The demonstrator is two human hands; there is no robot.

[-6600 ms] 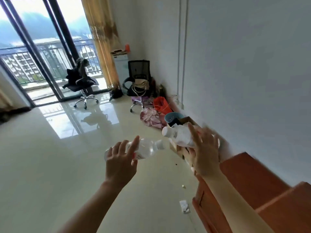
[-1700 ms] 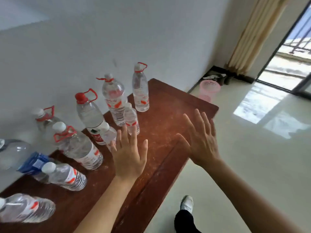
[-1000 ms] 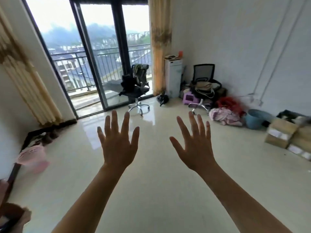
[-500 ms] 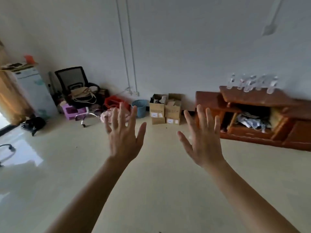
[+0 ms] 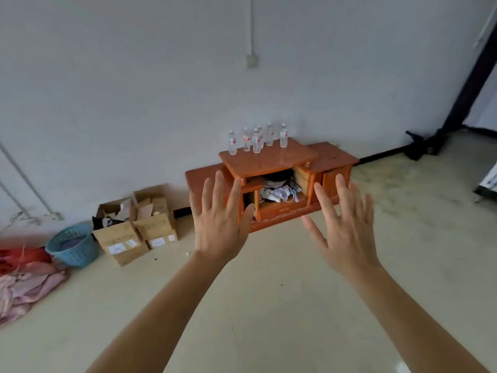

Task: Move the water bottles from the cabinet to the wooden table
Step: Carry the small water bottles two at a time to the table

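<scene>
Both hands are up in front of the camera, backs toward it, fingers spread wide and gripping nothing. The left hand point(image 5: 219, 227) and right hand point(image 5: 347, 232) have a gap between them and touch nothing.

The bottles point(image 5: 256, 138) are across the room, standing upright on top of the cabinet point(image 5: 269, 160), bunched near its back edge by the wall point(image 5: 134, 90). I count six, though one is half hidden behind another, so don't quote me. They're small and clear, with white caps and a bit of red on the labels.

There's one cabinet, low, orange-brown wood, set against the wall. Its middle compartment is open and stuffed with clutter point(image 5: 279, 191): papers and what looks like white cable. From this angle the left hand covers part of the cabinet's left side and the right hand's fingertips overlap its right end, but both hands are well apart from it. Pale floor point(image 5: 269, 305) lies between.

Left of the cabinet are open cardboard boxes point(image 5: 134, 227) side by side along the wall. There are at least two, and I can't tell the exact number. Next comes one blue basket point(image 5: 72, 244), then a pink cloth point(image 5: 27, 286) heap with some red stuff point(image 5: 21, 257) behind it at the left edge. There's one socket point(image 5: 251, 61) high on the wall above the bottles, and one dark post point(image 5: 470, 76) slants up at far right.
</scene>
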